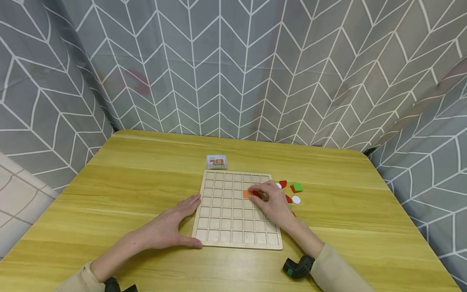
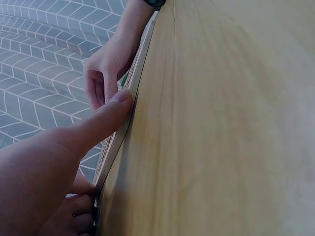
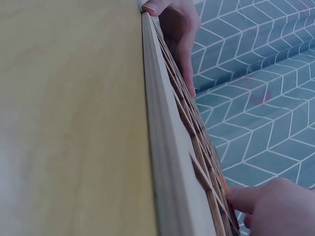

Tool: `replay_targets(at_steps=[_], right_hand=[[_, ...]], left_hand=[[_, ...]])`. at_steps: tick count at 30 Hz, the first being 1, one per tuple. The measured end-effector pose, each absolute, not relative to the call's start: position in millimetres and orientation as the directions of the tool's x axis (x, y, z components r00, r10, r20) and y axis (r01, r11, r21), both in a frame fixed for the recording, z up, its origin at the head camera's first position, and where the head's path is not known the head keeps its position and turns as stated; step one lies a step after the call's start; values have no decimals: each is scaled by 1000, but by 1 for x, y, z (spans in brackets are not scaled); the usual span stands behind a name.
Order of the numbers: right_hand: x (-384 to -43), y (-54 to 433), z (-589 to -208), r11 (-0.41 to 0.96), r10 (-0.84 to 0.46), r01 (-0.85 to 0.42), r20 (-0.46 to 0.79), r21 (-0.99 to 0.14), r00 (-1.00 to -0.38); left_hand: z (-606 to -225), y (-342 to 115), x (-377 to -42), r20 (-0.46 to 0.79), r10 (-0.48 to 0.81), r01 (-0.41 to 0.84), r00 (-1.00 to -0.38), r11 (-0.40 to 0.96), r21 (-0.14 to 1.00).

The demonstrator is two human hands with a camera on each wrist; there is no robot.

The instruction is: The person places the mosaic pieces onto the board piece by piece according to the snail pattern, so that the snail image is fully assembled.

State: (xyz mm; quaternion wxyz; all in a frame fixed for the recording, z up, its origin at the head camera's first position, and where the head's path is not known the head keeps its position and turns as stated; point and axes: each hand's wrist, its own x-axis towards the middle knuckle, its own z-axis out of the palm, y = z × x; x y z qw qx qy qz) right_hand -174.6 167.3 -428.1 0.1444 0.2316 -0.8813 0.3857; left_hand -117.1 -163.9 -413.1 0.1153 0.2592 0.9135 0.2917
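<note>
A square wooden grid board [image 1: 227, 245] lies flat on the table. My left hand [image 1: 164, 227] rests at its left side, fingers fairly straight against the left edge and thumb at the near left corner. In the left wrist view, the left thumb [image 2: 101, 120] touches the board's rim. My right hand [image 1: 275, 205] is over the board's right half, thumb and index finger pinching a red piece [image 1: 257, 194] that they partly cover. Just left of it, an orange square [image 1: 247, 194] sits in a cell. The red piece's full shape is hidden.
Right of the board lie loose pieces: a white circle [image 1: 296, 200], a green square [image 1: 297, 187] over a red piece, and several others partly behind the right hand. A small printed pattern card [image 1: 216, 162] lies beyond the board. Patterned curtains [image 1: 233, 73] surround the wooden table [image 1: 157, 166].
</note>
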Motion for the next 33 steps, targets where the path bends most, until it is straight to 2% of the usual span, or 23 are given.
replay_targets(at_steps=[9, 18, 27, 33], right_hand=[[-177, 200, -426, 574, -223, -547, 526, -610, -821], [-179, 259, -429, 738, -89, -379, 476, -559, -875], [-179, 281, -434, 796, -71, -345, 489, -497, -869], [-179, 283, -436, 794, -91, -369, 507, -483, -857]], left_hand=[[-413, -164, -117, -58, 544, 409, -837, 692, 595], [-413, -164, -118, -60, 540, 403, -839, 694, 597], [-414, -165, -117, -58, 538, 407, -841, 698, 589], [-414, -165, -118, -58, 543, 411, -838, 697, 588]])
